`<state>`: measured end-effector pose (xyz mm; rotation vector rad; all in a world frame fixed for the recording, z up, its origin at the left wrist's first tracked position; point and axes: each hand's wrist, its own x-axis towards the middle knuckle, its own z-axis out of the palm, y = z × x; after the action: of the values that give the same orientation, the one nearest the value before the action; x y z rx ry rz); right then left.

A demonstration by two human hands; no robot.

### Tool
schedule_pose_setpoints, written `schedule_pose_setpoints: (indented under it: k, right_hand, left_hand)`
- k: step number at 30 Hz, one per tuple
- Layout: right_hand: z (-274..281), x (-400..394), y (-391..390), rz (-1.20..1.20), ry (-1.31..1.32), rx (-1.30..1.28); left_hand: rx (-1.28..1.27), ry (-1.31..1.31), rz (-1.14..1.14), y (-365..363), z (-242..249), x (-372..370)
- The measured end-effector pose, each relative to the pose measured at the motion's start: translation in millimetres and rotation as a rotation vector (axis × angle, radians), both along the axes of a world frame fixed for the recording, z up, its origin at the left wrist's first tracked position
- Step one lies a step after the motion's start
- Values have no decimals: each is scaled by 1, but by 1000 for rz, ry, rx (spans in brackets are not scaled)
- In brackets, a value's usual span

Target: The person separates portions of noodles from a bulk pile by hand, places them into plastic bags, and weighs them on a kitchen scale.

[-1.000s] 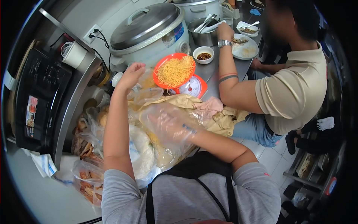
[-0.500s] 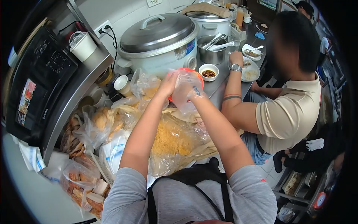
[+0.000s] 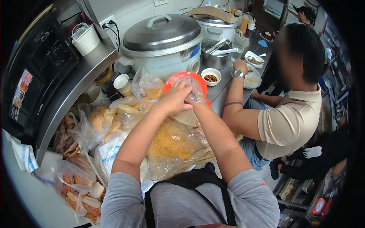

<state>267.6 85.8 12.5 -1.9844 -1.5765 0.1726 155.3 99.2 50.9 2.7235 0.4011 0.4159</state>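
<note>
A clear, thin plastic bag with blue print [image 3: 196,95] covers my right hand [image 3: 194,99]. Its fingers are mostly hidden beneath the plastic and my other hand. My left hand [image 3: 175,97] lies across it with bent fingers, gripping the plastic near the right wrist. Right behind both hands is an orange-red plastic dish [image 3: 197,78]. Below my forearms, a large clear bag of thin yellow noodles [image 3: 173,142] rests on the worktop. A smaller knotted bag with yellowish food [image 3: 152,89] sits just left of the dish.
A big lidded rice cooker [image 3: 161,49] stands behind. To the right are a small bowl of dark sauce [image 3: 211,77], a steel pot with utensils [image 3: 216,59] and a seated person [image 3: 289,125] at a plate [image 3: 251,78]. A black microwave [image 3: 42,64] occupies the left shelf.
The plastic has gone from loose and spread between my hands to drawn close over my right hand. My left hand has moved right and down onto it, exposing more of the dish.
</note>
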Motion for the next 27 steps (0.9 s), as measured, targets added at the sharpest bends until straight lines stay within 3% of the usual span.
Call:
schedule_pose_setpoints:
  k: [3, 6, 9, 13, 17, 20, 22, 23, 25, 26, 27]
  right_hand:
    - [-20, 14, 14, 90, -43, 54]
    - [-48, 26, 28, 159, -94, 101]
    - [-45, 11, 25, 128, -189, 42]
    - [33, -36, -15, 41, -254, -263]
    - [21, -11, -20, 156, -199, 110]
    - [39, -9, -32, 156, -4, 254]
    - [30, 0, -26, 220, 337, 400]
    - [36, -2, -30, 228, 574, 418]
    - [60, -15, -54, 155, 779, 460]
    - [45, -14, -52, 213, 967, 528]
    - [43, -20, -55, 252, 1216, 436]
  left_hand:
    - [99, -18, -86, 15, 1, 5]
    - [-98, -59, -167, 30, -8, 9]
    - [-141, -232, 299, 38, -5, 10]
    - [-105, -199, 568, 62, -25, 5]
    - [-129, -164, 658, 72, -33, -8]
    - [-317, -106, 699, 67, -16, -22]
    - [-581, -130, 697, 58, -13, -31]
    - [-755, -173, 679, 55, -16, -38]
    - [-1029, -335, 607, 44, -17, -58]
    - [-1120, -462, 565, 31, -18, -72]
    - [-1245, -592, 415, 11, -8, -89]
